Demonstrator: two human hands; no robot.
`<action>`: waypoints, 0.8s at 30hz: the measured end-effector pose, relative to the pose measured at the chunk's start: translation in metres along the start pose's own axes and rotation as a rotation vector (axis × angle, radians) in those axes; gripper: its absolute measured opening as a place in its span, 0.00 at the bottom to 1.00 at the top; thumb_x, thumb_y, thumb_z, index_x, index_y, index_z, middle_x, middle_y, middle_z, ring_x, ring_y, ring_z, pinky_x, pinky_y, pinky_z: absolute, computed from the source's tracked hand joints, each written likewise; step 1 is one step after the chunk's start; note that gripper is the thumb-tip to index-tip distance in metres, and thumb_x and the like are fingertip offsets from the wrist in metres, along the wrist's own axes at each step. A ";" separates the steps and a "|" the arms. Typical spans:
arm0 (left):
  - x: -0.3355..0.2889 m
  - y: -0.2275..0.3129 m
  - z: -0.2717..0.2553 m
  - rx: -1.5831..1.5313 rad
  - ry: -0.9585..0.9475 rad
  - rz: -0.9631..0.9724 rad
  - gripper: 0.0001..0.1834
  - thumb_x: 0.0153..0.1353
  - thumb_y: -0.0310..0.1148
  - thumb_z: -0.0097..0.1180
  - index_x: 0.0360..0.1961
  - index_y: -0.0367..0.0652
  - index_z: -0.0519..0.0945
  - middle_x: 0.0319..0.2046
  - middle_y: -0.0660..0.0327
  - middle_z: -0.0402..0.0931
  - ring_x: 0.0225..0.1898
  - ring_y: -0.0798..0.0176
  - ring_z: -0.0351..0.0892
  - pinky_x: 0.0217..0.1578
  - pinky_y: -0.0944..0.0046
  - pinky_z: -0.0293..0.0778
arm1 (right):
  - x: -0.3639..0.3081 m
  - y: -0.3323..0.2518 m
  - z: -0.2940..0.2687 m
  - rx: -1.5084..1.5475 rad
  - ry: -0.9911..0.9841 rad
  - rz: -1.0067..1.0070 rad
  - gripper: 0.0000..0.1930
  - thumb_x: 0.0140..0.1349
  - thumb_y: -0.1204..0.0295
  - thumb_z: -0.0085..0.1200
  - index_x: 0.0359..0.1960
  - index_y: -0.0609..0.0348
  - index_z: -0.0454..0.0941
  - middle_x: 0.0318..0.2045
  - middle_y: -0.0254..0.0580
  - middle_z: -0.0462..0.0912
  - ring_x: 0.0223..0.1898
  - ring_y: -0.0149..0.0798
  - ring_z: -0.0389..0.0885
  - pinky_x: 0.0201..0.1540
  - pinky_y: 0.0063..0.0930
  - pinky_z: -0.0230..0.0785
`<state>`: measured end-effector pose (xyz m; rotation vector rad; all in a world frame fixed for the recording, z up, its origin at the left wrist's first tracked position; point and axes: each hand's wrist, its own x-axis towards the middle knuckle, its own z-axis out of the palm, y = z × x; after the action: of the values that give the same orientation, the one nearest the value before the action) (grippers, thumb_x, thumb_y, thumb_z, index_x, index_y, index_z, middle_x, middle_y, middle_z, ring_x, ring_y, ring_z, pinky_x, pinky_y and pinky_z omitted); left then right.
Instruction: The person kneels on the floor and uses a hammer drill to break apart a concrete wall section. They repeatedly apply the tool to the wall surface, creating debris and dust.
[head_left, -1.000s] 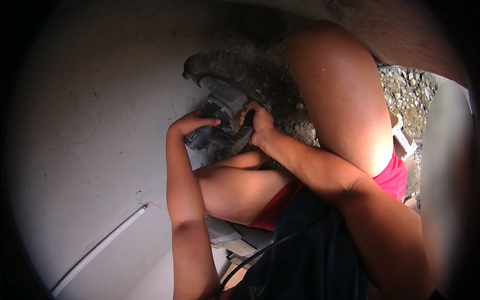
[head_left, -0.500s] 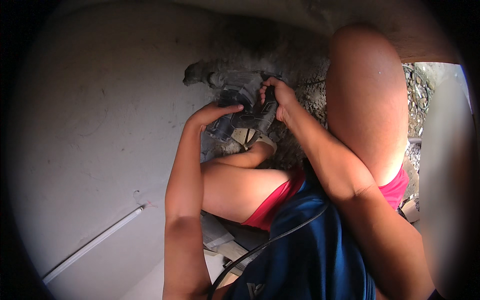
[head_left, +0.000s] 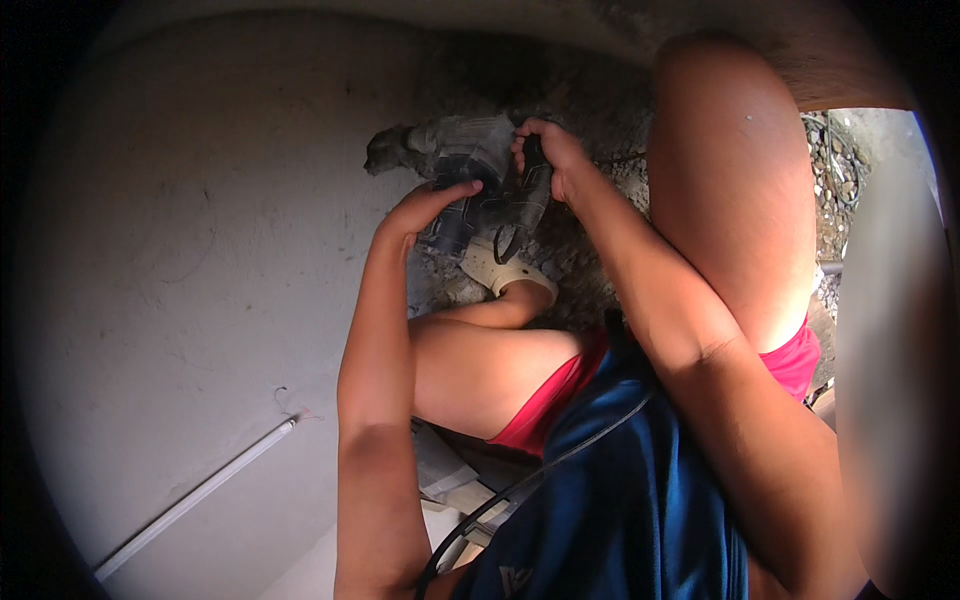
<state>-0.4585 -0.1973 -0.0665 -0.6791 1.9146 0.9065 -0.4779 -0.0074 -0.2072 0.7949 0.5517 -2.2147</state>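
A dusty dark grey rotary hammer (head_left: 475, 140) is held between my two hands, its front end toward a ragged dark gap (head_left: 387, 150) at the wall's lower edge. No bit can be made out there. My right hand (head_left: 548, 150) is closed around the rear handle (head_left: 535, 180). My left hand (head_left: 425, 208) cups the motor housing (head_left: 450, 225) from the left, thumb lying across it; the other fingers are hidden behind the tool. Below the handle hangs a loop of black cord (head_left: 508, 245).
A pale wall (head_left: 200, 250) rises close on my left, with a white conduit (head_left: 200, 495) along it. My bent legs flank the tool, and a cream clog (head_left: 495, 268) is just beneath it. Gravel (head_left: 835, 180) lies at the right. Another black cable (head_left: 530, 480) crosses my blue shirt.
The rotary hammer has shifted slightly upward in the view, away from me, with both hands still on it. More of the clog shows beneath it.
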 end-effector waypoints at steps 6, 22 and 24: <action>0.027 0.007 -0.003 -0.055 -0.010 -0.008 0.45 0.55 0.58 0.71 0.64 0.34 0.76 0.57 0.55 0.80 0.56 0.61 0.79 0.58 0.65 0.71 | 0.041 -0.017 -0.011 -0.052 -0.035 0.037 0.08 0.62 0.67 0.56 0.34 0.59 0.76 0.24 0.40 0.80 0.19 0.35 0.77 0.22 0.30 0.74; 0.029 -0.010 -0.025 -0.002 0.183 0.071 0.43 0.54 0.57 0.71 0.61 0.34 0.78 0.53 0.56 0.82 0.51 0.61 0.81 0.53 0.65 0.74 | 0.025 -0.021 0.039 -0.212 0.080 -0.137 0.11 0.61 0.67 0.54 0.24 0.60 0.79 0.21 0.43 0.79 0.23 0.40 0.75 0.34 0.35 0.73; 0.027 0.008 -0.019 -0.061 0.103 0.040 0.43 0.54 0.58 0.71 0.62 0.35 0.78 0.54 0.55 0.81 0.54 0.60 0.80 0.56 0.64 0.72 | 0.049 -0.021 0.027 -0.222 0.128 -0.119 0.11 0.60 0.67 0.54 0.24 0.60 0.79 0.20 0.43 0.79 0.23 0.40 0.75 0.35 0.35 0.73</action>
<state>-0.4860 -0.2105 -0.0813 -0.7381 2.0041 0.9746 -0.5310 -0.0334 -0.2178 0.8072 0.9117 -2.1702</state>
